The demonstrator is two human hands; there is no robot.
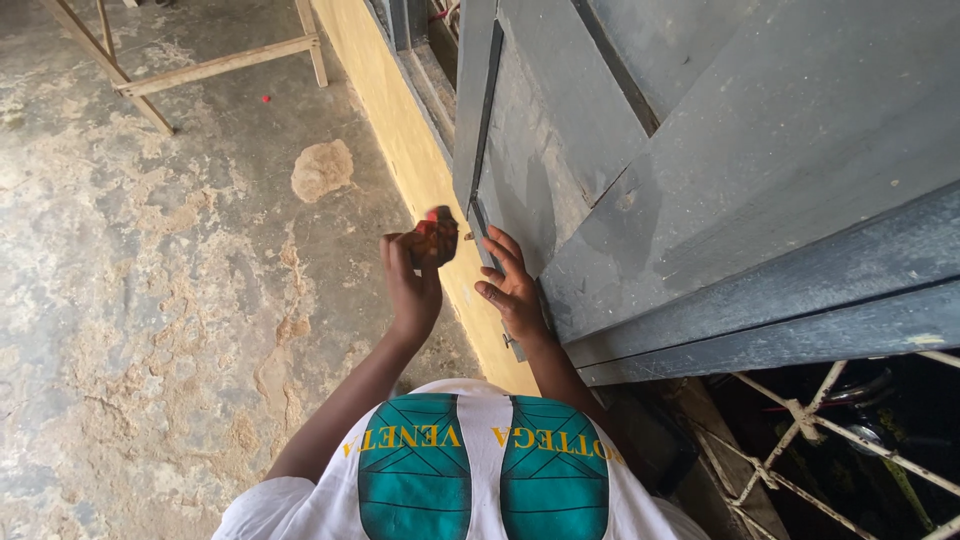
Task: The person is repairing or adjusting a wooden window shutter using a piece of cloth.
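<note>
My left hand (415,275) is raised and closed around a small tool with a red handle (432,216), whose tip points at the edge of a grey painted wooden shutter (560,130). My right hand (512,285) rests flat against the shutter's lower edge, fingers spread, next to a small metal fitting (469,237) on the frame. The tool's tip is hard to make out.
A yellow wall ledge (400,130) runs below the shutter. The worn concrete floor (170,300) spreads to the left, with a wooden frame (200,65) standing at the top left. A white metal grille (830,440) sits at the lower right.
</note>
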